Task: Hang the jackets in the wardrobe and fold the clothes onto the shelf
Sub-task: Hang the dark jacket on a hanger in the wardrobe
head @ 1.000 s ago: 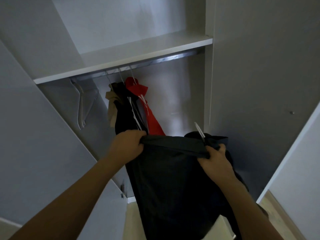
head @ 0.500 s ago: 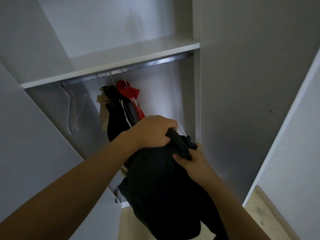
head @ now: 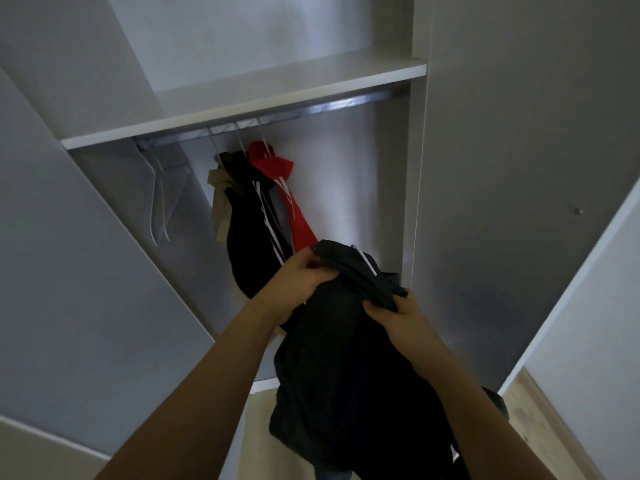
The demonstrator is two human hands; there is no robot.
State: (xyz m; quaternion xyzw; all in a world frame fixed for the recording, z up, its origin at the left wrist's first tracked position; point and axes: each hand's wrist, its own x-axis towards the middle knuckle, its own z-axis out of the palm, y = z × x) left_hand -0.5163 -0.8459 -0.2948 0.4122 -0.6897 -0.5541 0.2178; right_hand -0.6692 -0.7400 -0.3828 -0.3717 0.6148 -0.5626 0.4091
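Bunching at the collar, the dark jacket [head: 349, 358] is held below the rail [head: 311, 110], gripped by left hand [head: 298, 278] and right hand [head: 398, 317]. Soft, limp, probably light; best lifted by its hanger hook [head: 363, 261].

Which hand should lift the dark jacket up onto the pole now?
Probably the right hand. It pinches the dark jacket just below the white hanger hook, under the bare stretch of the rail. The left hand grips the collar nearer the red jacket and can steady it.
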